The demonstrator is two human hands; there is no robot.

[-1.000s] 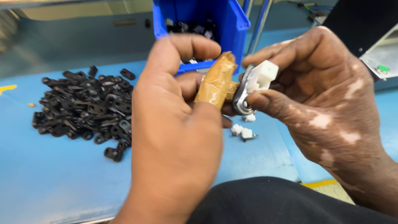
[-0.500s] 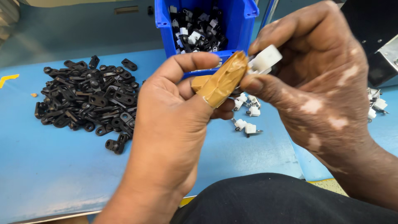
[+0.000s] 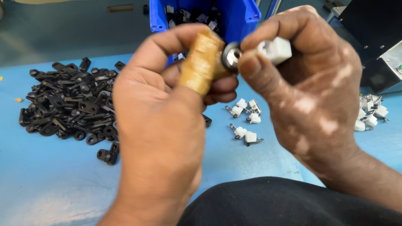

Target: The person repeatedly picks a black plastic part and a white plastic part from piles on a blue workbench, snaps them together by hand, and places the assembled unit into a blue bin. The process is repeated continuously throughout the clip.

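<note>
- Both hands are raised together in front of the blue bin, which serves as the landmark.
- The left hand is curled closed, and a tan, tape-wrapped handle is gripped between its thumb and fingers, just below the bin's front wall.
- The right hand is closed in a pinch; a small white plastic block is held between its thumb and fingertips, to the right of the bin's lower corner.
- A round silver metal piece is seen between the handle and the white block, touching both; how it is joined to either cannot be told.
- Black and white small parts are seen inside the bin.
- A heap of black plastic clips is spread on the blue tabletop, left of the bin and below it.
- A few small white parts with metal tabs are scattered on the tabletop directly below the bin, under the raised hands.
- More white parts are gathered far to the right of the bin, beside a black and grey machine housing.
</note>
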